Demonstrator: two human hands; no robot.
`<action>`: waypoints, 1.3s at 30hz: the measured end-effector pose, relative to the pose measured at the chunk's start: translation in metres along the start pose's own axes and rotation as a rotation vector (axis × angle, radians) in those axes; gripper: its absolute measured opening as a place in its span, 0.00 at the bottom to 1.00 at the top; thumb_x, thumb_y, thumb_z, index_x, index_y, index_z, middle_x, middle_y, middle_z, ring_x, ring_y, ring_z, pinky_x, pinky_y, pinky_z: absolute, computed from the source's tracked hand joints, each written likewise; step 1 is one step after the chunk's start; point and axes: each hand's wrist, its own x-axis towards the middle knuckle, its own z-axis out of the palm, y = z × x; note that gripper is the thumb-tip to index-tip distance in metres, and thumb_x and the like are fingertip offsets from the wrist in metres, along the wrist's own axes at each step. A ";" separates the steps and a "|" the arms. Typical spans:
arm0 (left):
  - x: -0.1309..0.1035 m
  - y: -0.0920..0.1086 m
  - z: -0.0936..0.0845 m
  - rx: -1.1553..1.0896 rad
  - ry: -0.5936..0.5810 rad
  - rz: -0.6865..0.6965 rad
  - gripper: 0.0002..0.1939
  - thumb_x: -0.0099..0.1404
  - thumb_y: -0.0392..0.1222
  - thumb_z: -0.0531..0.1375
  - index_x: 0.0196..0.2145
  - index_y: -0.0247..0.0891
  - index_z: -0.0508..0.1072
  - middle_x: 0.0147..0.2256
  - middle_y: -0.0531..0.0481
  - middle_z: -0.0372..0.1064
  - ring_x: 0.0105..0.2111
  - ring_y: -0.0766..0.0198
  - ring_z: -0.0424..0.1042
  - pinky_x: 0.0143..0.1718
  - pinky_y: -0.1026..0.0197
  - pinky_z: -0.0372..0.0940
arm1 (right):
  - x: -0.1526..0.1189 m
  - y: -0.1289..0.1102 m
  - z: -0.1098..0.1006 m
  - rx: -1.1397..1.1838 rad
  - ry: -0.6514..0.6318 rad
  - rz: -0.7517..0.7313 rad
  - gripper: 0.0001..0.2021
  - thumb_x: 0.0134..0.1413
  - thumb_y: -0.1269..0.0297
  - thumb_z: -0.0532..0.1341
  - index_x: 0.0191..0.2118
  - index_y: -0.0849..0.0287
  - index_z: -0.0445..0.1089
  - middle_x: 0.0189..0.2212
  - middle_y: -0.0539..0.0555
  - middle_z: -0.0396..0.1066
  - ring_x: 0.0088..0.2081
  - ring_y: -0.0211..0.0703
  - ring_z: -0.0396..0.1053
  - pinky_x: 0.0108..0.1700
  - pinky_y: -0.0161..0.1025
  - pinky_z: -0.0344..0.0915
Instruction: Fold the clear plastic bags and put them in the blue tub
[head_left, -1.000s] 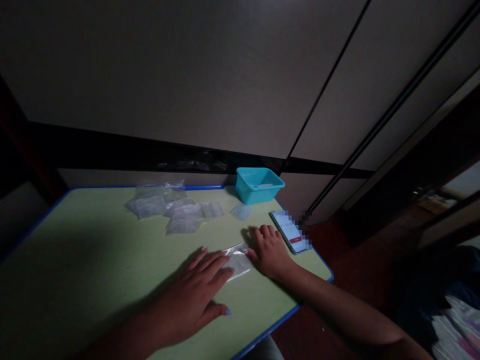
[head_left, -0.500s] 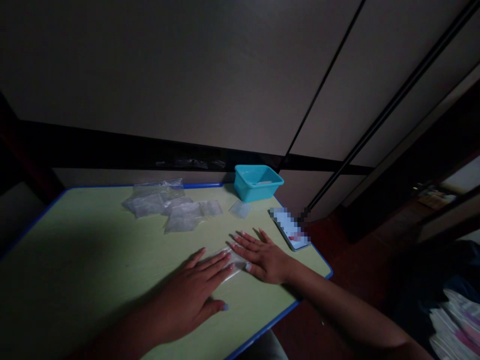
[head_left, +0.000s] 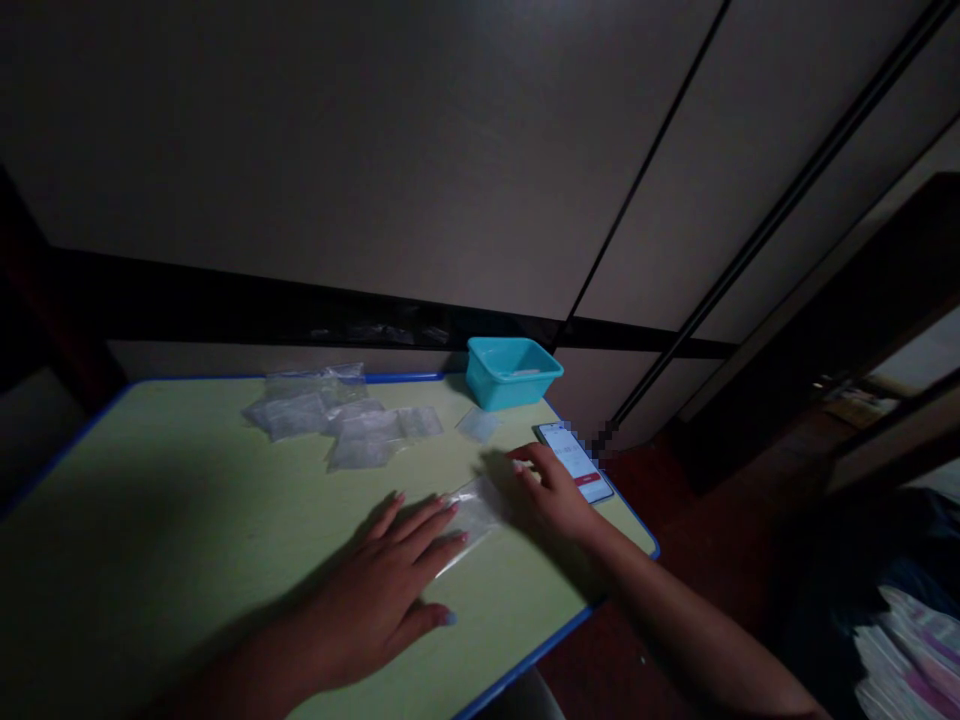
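Observation:
My left hand [head_left: 401, 565] lies flat with its fingers spread, the fingertips resting on the left part of a clear plastic bag [head_left: 480, 508]. The bag is flat on the pale green table [head_left: 225, 540]. Just past the bag's right end, my right hand [head_left: 551, 490] is raised with curled fingers, thumb and forefinger tips close together. Whether anything is between those tips is too small to make out. Farther back, several clear plastic bags [head_left: 367, 440] overlap in a loose pile. A small flat packet [head_left: 480, 424] lies apart from them, in front of a turquoise basket [head_left: 510, 385].
A phone [head_left: 577, 465] with a lit screen lies along the table's right edge, close to my right hand. Blue edging [head_left: 525, 665] runs round the table. Behind it stands a large panelled cabinet [head_left: 337, 180]. Printed cloth or paper [head_left: 907, 650] shows at lower right.
My right hand has lifted off the plastic bag and moved right and back, its fingers going from flat to curled. More of the bag shows. My left hand has stayed in place.

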 end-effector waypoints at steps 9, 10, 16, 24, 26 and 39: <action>0.015 -0.002 -0.004 0.001 0.029 0.080 0.27 0.64 0.57 0.57 0.57 0.45 0.64 0.58 0.45 0.61 0.60 0.49 0.56 0.61 0.41 0.47 | 0.032 -0.022 -0.018 0.412 -0.055 0.412 0.06 0.57 0.64 0.51 0.36 0.58 0.62 0.31 0.53 0.64 0.36 0.44 0.67 0.37 0.54 0.71; 0.015 -0.001 -0.003 -0.001 0.024 0.074 0.27 0.64 0.57 0.57 0.57 0.45 0.64 0.58 0.45 0.61 0.59 0.50 0.56 0.61 0.41 0.47 | 0.034 -0.024 -0.018 0.430 -0.062 0.432 0.06 0.57 0.65 0.50 0.36 0.58 0.62 0.31 0.53 0.64 0.36 0.45 0.67 0.37 0.54 0.71; 0.015 0.002 -0.005 -0.028 0.008 0.056 0.26 0.64 0.55 0.58 0.57 0.44 0.64 0.57 0.45 0.63 0.57 0.50 0.59 0.61 0.42 0.47 | 0.038 -0.031 -0.012 0.499 -0.115 0.486 0.07 0.57 0.65 0.50 0.35 0.58 0.63 0.30 0.53 0.63 0.38 0.45 0.66 0.39 0.54 0.69; 0.015 0.002 -0.005 -0.033 0.018 0.046 0.26 0.63 0.55 0.59 0.56 0.43 0.65 0.56 0.45 0.63 0.57 0.51 0.60 0.60 0.42 0.48 | 0.040 -0.033 -0.004 0.560 -0.169 0.486 0.06 0.54 0.64 0.53 0.36 0.58 0.65 0.31 0.53 0.64 0.38 0.46 0.66 0.36 0.47 0.68; 0.015 0.002 -0.004 -0.033 0.026 0.044 0.26 0.63 0.54 0.59 0.56 0.43 0.65 0.56 0.45 0.63 0.57 0.50 0.60 0.60 0.42 0.48 | 0.041 -0.031 -0.002 0.578 -0.165 0.478 0.07 0.52 0.62 0.56 0.36 0.58 0.65 0.31 0.53 0.65 0.39 0.46 0.66 0.34 0.45 0.68; 0.013 0.001 -0.001 -0.031 0.030 0.048 0.28 0.62 0.55 0.59 0.58 0.44 0.64 0.58 0.45 0.62 0.58 0.49 0.58 0.60 0.43 0.49 | 0.008 -0.006 0.005 0.531 -0.089 0.394 0.15 0.45 0.56 0.66 0.37 0.57 0.66 0.30 0.50 0.69 0.29 0.37 0.68 0.28 0.34 0.66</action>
